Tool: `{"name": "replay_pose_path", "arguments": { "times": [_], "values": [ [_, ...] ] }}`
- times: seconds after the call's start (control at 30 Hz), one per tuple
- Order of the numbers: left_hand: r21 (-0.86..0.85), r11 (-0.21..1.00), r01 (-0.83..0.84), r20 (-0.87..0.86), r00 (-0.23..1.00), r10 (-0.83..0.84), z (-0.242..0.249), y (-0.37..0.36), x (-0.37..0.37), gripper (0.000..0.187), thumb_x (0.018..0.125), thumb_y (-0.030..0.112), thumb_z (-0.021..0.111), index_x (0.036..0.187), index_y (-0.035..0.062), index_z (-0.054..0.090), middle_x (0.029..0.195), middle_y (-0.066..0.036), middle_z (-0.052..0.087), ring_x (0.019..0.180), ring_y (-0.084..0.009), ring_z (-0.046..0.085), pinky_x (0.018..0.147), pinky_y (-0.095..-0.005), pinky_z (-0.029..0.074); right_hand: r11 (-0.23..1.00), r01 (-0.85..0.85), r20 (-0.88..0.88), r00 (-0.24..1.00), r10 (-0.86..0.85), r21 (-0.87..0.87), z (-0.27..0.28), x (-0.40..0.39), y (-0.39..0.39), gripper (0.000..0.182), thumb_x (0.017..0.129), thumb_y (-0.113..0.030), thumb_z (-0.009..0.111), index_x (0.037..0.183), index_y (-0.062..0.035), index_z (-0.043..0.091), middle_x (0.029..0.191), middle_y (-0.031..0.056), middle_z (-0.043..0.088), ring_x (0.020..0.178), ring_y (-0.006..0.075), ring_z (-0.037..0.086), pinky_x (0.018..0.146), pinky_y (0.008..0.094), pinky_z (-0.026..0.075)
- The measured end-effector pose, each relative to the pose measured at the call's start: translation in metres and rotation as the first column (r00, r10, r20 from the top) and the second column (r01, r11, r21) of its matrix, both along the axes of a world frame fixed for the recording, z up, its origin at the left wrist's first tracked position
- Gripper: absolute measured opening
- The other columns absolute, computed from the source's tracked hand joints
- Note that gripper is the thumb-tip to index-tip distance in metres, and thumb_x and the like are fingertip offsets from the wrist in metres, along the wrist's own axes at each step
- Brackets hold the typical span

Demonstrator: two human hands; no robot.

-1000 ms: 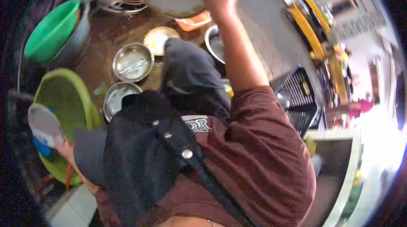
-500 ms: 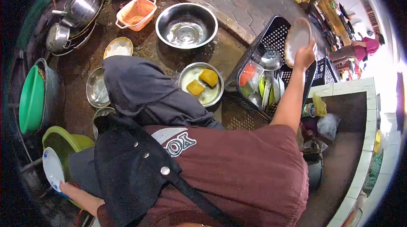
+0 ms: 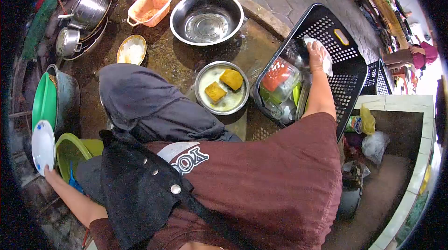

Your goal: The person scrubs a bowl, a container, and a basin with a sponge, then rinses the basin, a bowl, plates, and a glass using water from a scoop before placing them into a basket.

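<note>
My left hand [image 3: 50, 172] grips the lower edge of a white plate [image 3: 43, 146] with blue marks, held upright out at the far left. Beneath it is a lime-green bucket [image 3: 72, 149] with something blue inside. On the right, my right hand [image 3: 318, 54] holds a whitish plate [image 3: 329, 61] inside a black perforated basket [image 3: 353, 79]; its fingers lie over the plate. Clear plastic containers, a red-orange item [image 3: 276, 77], a metal bowl and several plates fill the basket's near end. In front of my knee, a metal bowl [image 3: 199, 96] of cloudy liquid holds two yellow sponges [image 3: 231, 79].
A large steel basin [image 3: 206, 39], an orange handled tub [image 3: 149, 7] and a patterned dish [image 3: 131, 50] stand on the wet floor. Pots [image 3: 91, 9] and a green basin [image 3: 43, 103] line the left. A tiled ledge [image 3: 422, 133] runs along the right. A person [image 3: 422, 54] is farther back.
My right hand has lowered its plate into the black basket. My left hand has moved its plate up and to the left, away from the green bucket.
</note>
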State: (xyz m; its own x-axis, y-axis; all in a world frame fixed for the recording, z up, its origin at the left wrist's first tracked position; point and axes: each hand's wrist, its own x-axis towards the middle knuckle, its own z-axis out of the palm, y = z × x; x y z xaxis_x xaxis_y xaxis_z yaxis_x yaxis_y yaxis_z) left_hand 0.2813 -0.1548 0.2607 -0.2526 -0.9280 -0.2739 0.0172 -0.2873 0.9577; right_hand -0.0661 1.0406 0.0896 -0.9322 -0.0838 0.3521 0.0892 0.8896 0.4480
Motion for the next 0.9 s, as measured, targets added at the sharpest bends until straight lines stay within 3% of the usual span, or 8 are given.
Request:
{"name": "replay_pose_path", "arguments": {
  "times": [0.07,0.27,0.33,0.4,0.57,0.7,0.77,0.9],
  "values": [
    [-0.207,0.972,0.113,0.226,0.972,-0.065,0.006,-0.002,-0.028,0.042,0.076,0.022,0.059,0.11,-0.0014,0.05,0.099,-0.013,0.057,0.088,-0.0244,0.055,0.072,-0.0342,0.045,0.999,0.024,0.044,0.999,-0.023,-0.03,-0.02,-0.01,0.003,0.035,0.08,-0.011,0.045,0.112,-0.0234,0.048,0.118,0.0022,0.046,0.097,0.0313,0.048,0.081,0.0479,0.039],
    [-0.351,0.889,0.294,0.058,0.954,-0.293,0.028,0.117,-0.127,0.034,0.077,0.018,0.062,0.104,-0.0011,0.052,0.094,-0.012,0.058,0.082,-0.0209,0.058,0.069,-0.0289,0.047,0.994,0.06,0.18,0.983,-0.042,-0.095,-0.034,-0.014,-0.012,0.029,0.082,-0.013,0.042,0.11,-0.016,0.052,0.125,0.0059,0.041,0.108,0.0379,0.043,0.09,0.0497,0.035],
    [-0.465,0.803,0.374,0.093,0.922,-0.376,0.049,0.21,-0.156,0.036,0.077,0.01,0.061,0.109,-0.0025,0.05,0.101,-0.014,0.057,0.088,-0.0232,0.058,0.074,-0.0309,0.049,0.989,0.083,0.27,0.962,-0.047,-0.123,-0.026,-0.019,-0.019,0.029,0.082,-0.013,0.042,0.11,-0.015,0.053,0.126,0.0065,0.04,0.109,0.0385,0.042,0.092,0.049,0.034],
    [-0.134,0.947,0.291,-0.09,0.948,-0.305,0.011,0.088,-0.212,0.045,0.075,0.003,0.06,0.117,-0.0042,0.044,0.111,-0.017,0.053,0.098,-0.0276,0.055,0.083,-0.038,0.048,0.975,0.151,0.385,0.92,-0.079,-0.161,-0.012,-0.021,-0.034,0.032,0.08,-0.007,0.046,0.111,-0.0128,0.054,0.128,0.0092,0.037,0.113,0.0402,0.038,0.094,0.0479,0.034],
    [-0.179,0.846,0.502,-0.147,0.837,-0.527,0.022,0.172,-0.29,0.053,0.075,-0.004,0.054,0.125,-0.0042,0.036,0.118,-0.019,0.049,0.106,-0.0324,0.051,0.089,-0.0459,0.044,0.974,0.228,0.542,0.818,-0.192,0.001,-0.009,-0.029,-0.047,0.053,0.073,0.003,0.054,0.123,-0.0136,0.044,0.135,0.0113,0.03,0.119,0.0408,0.032,0.098,0.0498,0.03],
    [-0.149,0.797,0.586,-0.204,0.77,-0.605,0.03,0.253,-0.337,0.051,0.076,-0.005,0.052,0.125,-0.0035,0.036,0.12,-0.019,0.048,0.108,-0.0328,0.049,0.091,-0.0462,0.042,0.924,0.382,0.63,0.72,-0.29,-0.012,-0.029,-0.04,-0.039,0.052,0.083,-0.008,0.046,0.132,-0.0192,0.033,0.141,0.0088,0.021,0.126,0.0381,0.023,0.101,0.0523,0.023],
    [-0.145,0.746,0.649,-0.241,0.708,-0.663,0.027,0.279,-0.357,0.05,0.076,-0.005,0.052,0.124,-0.0038,0.037,0.119,-0.019,0.048,0.109,-0.0325,0.048,0.093,-0.0453,0.041,0.922,0.371,0.569,0.783,-0.249,-0.107,-0.038,-0.037,-0.036,0.038,0.082,-0.014,0.046,0.119,-0.0151,0.052,0.14,0.0052,0.027,0.124,0.0331,0.028,0.096,0.0536,0.027],
    [-0.196,0.633,0.749,-0.221,0.595,-0.773,0.012,0.327,-0.393,0.049,0.074,-0.005,0.055,0.121,-0.0061,0.04,0.118,-0.02,0.049,0.107,-0.0313,0.05,0.093,-0.0414,0.042,0.951,0.304,0.611,0.764,-0.209,-0.054,-0.025,-0.026,-0.041,0.035,0.084,-0.019,0.044,0.116,-0.0144,0.055,0.138,0.0048,0.03,0.123,0.033,0.03,0.097,0.0533,0.028]
  ]
}}
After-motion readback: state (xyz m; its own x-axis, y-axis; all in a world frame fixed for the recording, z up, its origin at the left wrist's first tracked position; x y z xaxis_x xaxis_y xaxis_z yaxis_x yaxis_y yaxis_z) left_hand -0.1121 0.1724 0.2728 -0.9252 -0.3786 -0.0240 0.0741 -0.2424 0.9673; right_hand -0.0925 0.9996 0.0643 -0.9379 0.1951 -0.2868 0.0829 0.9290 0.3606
